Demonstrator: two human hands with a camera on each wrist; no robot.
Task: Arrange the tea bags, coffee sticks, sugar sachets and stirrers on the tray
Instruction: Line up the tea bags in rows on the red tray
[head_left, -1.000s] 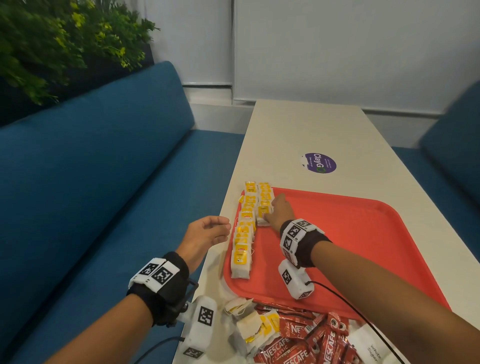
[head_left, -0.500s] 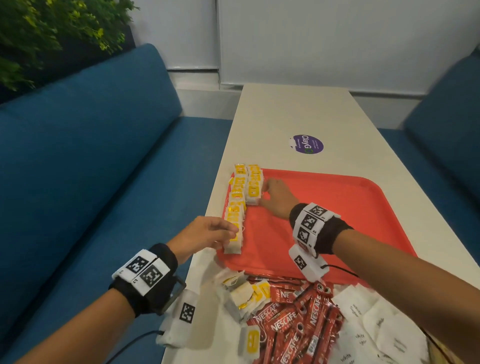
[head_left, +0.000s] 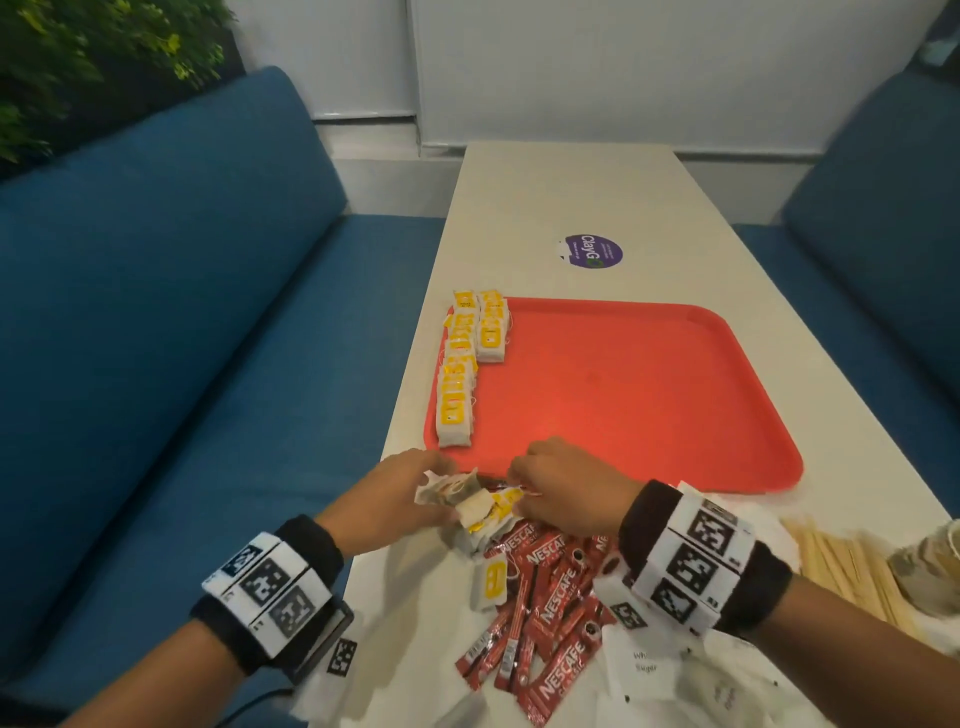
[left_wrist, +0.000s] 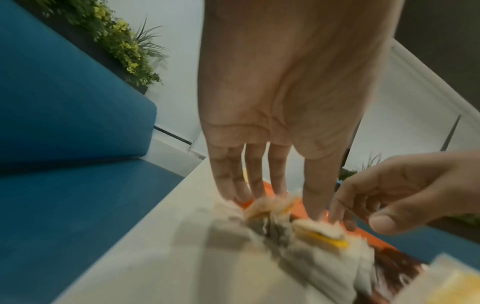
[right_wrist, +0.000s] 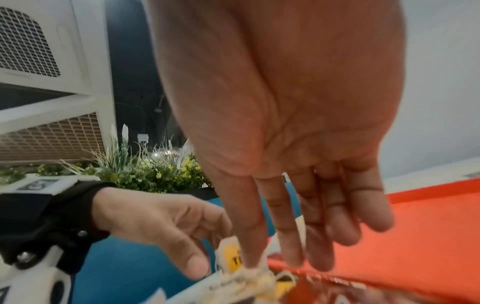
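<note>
While red Nescafé sticks (head_left: 545, 618), white sugar sachets (head_left: 647, 670) and wooden stirrers (head_left: 841, 566) are heaped nearest, just short of the red tray (head_left: 649, 395), loose tea bags (head_left: 480, 512) at its near edge are touched by the left hand (head_left: 387, 501) and right hand (head_left: 563, 488), fingers extended. Along the tray's left side, tea bags (head_left: 457, 384) are lined in rows running away from the viewer.

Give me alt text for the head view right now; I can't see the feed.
Both hands, left hand and right hand, reach into a loose pile of tea bags on the white table, just before the red tray. Two rows of tea bags line the tray's left edge; Nescafe coffee sticks, sugar sachets and wooden stirrers lie unsorted nearby.
</note>
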